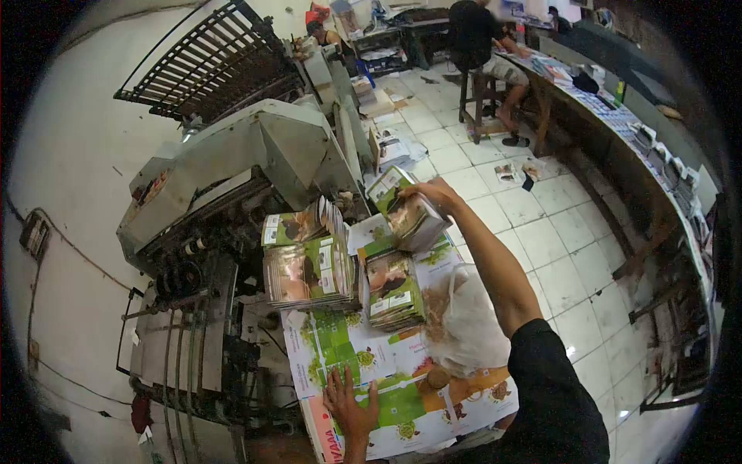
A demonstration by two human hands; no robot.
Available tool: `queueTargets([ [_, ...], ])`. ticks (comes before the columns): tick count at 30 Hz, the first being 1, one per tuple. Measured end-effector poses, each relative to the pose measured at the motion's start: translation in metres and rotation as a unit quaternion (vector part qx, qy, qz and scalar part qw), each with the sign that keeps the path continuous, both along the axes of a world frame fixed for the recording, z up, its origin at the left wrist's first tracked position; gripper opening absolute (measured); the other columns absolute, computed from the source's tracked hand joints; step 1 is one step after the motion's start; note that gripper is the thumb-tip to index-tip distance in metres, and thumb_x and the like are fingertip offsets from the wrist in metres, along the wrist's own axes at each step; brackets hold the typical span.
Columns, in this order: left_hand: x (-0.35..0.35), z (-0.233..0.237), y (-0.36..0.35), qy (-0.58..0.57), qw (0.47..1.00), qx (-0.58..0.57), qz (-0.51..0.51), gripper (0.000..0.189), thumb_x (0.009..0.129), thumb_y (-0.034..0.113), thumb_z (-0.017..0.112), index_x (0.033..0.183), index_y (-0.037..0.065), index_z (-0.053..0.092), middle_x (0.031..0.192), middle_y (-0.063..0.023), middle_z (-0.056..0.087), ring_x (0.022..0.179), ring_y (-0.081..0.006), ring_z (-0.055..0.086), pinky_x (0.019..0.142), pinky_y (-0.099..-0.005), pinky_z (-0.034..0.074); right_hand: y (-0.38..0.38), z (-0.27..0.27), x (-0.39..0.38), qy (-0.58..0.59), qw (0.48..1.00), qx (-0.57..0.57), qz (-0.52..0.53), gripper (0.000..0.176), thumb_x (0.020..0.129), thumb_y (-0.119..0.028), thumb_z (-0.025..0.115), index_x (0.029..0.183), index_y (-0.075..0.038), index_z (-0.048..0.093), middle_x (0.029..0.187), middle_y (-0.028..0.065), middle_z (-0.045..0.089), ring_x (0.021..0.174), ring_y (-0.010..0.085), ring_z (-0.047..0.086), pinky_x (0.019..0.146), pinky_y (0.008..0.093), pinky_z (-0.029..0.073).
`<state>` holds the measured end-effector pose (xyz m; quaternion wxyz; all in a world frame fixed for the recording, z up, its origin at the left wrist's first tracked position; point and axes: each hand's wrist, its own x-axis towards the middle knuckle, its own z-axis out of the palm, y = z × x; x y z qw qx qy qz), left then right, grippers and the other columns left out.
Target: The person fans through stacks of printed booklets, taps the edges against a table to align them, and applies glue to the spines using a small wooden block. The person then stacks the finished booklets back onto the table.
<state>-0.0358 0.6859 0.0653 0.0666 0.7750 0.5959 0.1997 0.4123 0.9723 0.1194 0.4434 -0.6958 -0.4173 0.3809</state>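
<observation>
White-tiled floor and a pale wall frame a workshop, where a big grey machine with a dark slatted rack at its top stands on the left. Along the right runs a long bench strewn with papers; at its far end a person in a dark top sits on a wooden stool, and another person shows partly behind the machine. Close by, printed sheets in green, white and orange form the working surface; what bears them is hidden. Toward their far side sits a broad stack of booklets, with more booklets fanned and tilted behind its top. Just to its right is a narrower stack, and beside that a crumpled clear plastic bag. Beyond the narrower stack, the right hand grips a bunch of booklets, held tilted; whether its lower edge touches anything is unclear. The left hand lies palm down on the sheets, fingers spread, grasping nothing. Near the bag's closer edge rests a small brown round object.
</observation>
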Motion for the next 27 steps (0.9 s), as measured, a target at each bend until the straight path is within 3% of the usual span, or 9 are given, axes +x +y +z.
queueTargets([
  [2, 0.004, 0.005, 0.003, -0.004, 1.000, 0.006, 0.006, 0.069, 0.086, 0.041, 0.066, 0.142, 0.007, 0.046, 0.150, -0.0218, 0.037, 0.141, -0.0362, 0.031, 0.113, -0.0550, 0.019, -0.006, -0.008, 0.004, 0.150, 0.968, 0.159, 0.126, 0.048, 0.077, -0.046, 0.070, 0.109, -0.011, 0.073, 0.115, 0.0127, 0.067, 0.108, 0.0265, 0.060, 0.098, 0.0372, 0.043],
  [6, 0.001, 0.000, 0.003, 0.002, 1.000, 0.000, 0.005, 0.070, 0.086, 0.042, 0.065, 0.143, 0.006, 0.045, 0.149, -0.0224, 0.037, 0.141, -0.0360, 0.031, 0.112, -0.0546, 0.019, 0.002, -0.041, 0.007, 0.304, 0.946, 0.073, 0.081, 0.040, 0.085, -0.042, 0.060, 0.109, -0.012, 0.073, 0.124, 0.0109, 0.063, 0.117, 0.0235, 0.054, 0.102, 0.0367, 0.038],
  [8, -0.003, -0.003, 0.005, 0.007, 1.000, 0.007, 0.002, 0.070, 0.087, 0.042, 0.065, 0.143, 0.006, 0.045, 0.149, -0.0226, 0.037, 0.140, -0.0359, 0.031, 0.113, -0.0545, 0.019, -0.001, -0.052, 0.007, 0.293, 0.953, 0.071, 0.026, 0.043, 0.087, -0.034, 0.060, 0.116, -0.002, 0.064, 0.104, 0.0107, 0.069, 0.089, 0.0202, 0.067, 0.081, 0.0326, 0.054],
  [11, 0.000, -0.005, -0.001, 0.055, 0.998, 0.004, 0.006, 0.069, 0.087, 0.043, 0.064, 0.143, 0.005, 0.045, 0.149, -0.0229, 0.037, 0.139, -0.0369, 0.032, 0.112, -0.0549, 0.019, 0.020, -0.088, 0.014, 0.337, 0.934, 0.112, 0.048, 0.044, 0.088, -0.037, 0.060, 0.116, -0.003, 0.063, 0.104, 0.0110, 0.069, 0.087, 0.0203, 0.068, 0.080, 0.0335, 0.054],
  [17, 0.004, -0.004, 0.002, 0.027, 0.999, 0.032, -0.007, 0.069, 0.087, 0.041, 0.064, 0.142, 0.005, 0.045, 0.148, -0.0231, 0.038, 0.138, -0.0385, 0.032, 0.111, -0.0553, 0.020, -0.005, -0.044, 0.004, 0.396, 0.910, 0.009, 0.122, 0.049, 0.089, -0.041, 0.061, 0.119, -0.002, 0.061, 0.111, 0.0138, 0.068, 0.086, 0.0235, 0.070, 0.077, 0.0360, 0.057],
  [21, 0.003, -0.003, 0.003, 0.004, 1.000, 0.031, -0.003, 0.066, 0.088, 0.039, 0.063, 0.141, 0.005, 0.046, 0.146, -0.0219, 0.041, 0.136, -0.0377, 0.035, 0.111, -0.0550, 0.021, 0.002, -0.029, 0.002, 0.203, 0.977, 0.000, 0.071, 0.057, 0.087, -0.053, 0.060, 0.113, -0.003, 0.065, 0.106, 0.0141, 0.070, 0.086, 0.0244, 0.068, 0.076, 0.0389, 0.054],
  [23, -0.003, -0.004, 0.005, -0.018, 0.999, 0.042, -0.007, 0.061, 0.090, 0.037, 0.061, 0.139, 0.004, 0.048, 0.143, -0.0217, 0.045, 0.133, -0.0371, 0.039, 0.111, -0.0547, 0.021, 0.042, -0.054, 0.026, -0.073, 0.982, -0.123, 0.122, 0.075, 0.081, -0.067, 0.058, 0.116, -0.001, 0.063, 0.113, 0.0148, 0.068, 0.093, 0.0274, 0.067, 0.078, 0.0417, 0.053],
  [24, -0.008, -0.014, 0.022, -0.079, 0.997, 0.004, 0.018, 0.054, 0.091, 0.036, 0.060, 0.135, 0.004, 0.053, 0.138, -0.0214, 0.050, 0.129, -0.0363, 0.044, 0.109, -0.0518, 0.026, 0.034, -0.046, 0.023, 0.006, 0.984, -0.119, 0.134, 0.079, 0.083, -0.066, 0.061, 0.124, 0.003, 0.060, 0.114, 0.0209, 0.065, 0.104, 0.0277, 0.062, 0.089, 0.0413, 0.047],
  [27, 0.015, -0.004, 0.071, -0.292, 0.948, -0.100, 0.079, 0.049, 0.096, 0.044, 0.052, 0.106, -0.002, 0.067, 0.104, -0.0202, 0.067, 0.098, -0.0364, 0.061, 0.091, -0.0418, 0.045, -0.018, -0.008, 0.007, 0.077, 0.993, -0.087, -0.001, 0.080, 0.085, -0.068, 0.056, 0.121, 0.003, 0.061, 0.114, 0.0219, 0.064, 0.101, 0.0280, 0.062, 0.084, 0.0415, 0.047],
])
